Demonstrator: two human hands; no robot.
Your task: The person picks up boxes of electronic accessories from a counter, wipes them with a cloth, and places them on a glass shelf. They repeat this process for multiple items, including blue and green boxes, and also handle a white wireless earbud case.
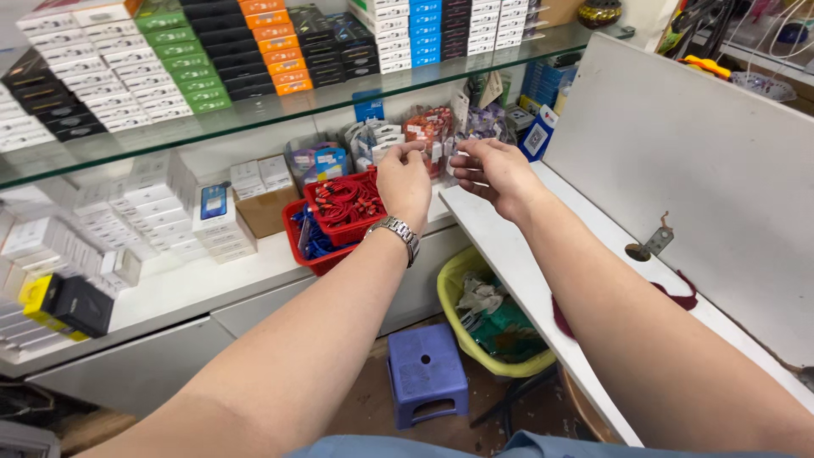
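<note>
Now small packet (437,153) between both grips.

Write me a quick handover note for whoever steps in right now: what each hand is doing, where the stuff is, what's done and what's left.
Left hand: raised at the shelf, fingertips pinching a small clear packet; metal watch on that wrist.
Right hand: beside it, fingers on the same packet from the other side.
Things: the packet is held in front of a cluster of small packaged items under the glass shelf. Red basket of red cables sits just left of the hands, over a second red basket holding blue cables.
Done: packet is in hand.
Left: it has not been set down anywhere; what is inside is too small to tell.
</note>
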